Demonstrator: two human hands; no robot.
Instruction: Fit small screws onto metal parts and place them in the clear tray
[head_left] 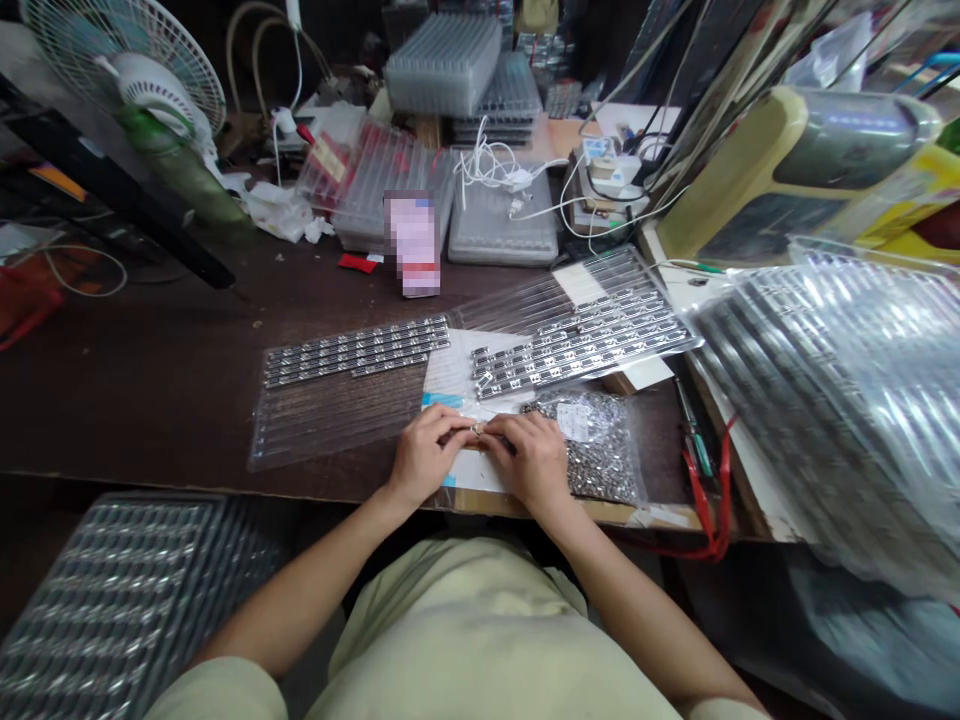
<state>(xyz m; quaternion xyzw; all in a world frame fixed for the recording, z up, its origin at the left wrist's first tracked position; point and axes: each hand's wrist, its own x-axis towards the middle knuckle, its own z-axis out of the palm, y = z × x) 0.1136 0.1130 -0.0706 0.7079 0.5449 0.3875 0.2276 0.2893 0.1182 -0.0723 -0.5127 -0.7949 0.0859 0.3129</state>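
1. I see both bare hands meeting near the middle of the frame, over white paper (476,472) at the desk's near edge.

2. The small part (477,429) sits between them, a glinting scrap too little for me to make out its shape.

3. The left hand (424,455) has its thumb and forefinger closed together on the part's left side, knuckles bent.

4. The right hand (534,460) mirrors it, thumb and forefinger pinching from the right.

5. Here is the relation that counts: the part lies directly right of the left fingertips and directly left of the right ones, so neither hand is clearly nearer. The grip line runs across the frame; which way the part's own long axis points, I cannot tell.

6. The bag (606,470) of metal pieces lies just right of the right hand; whether they touch, I can't say.

7. The left tray (319,430) lies beyond and left of the left hand, its filled rows along the far side, running nearly left to right.

8. The right tray (619,270) lies beyond the right hand, its rows rising toward the frame's right; one piece (486,380) sits askew at its lower left corner.
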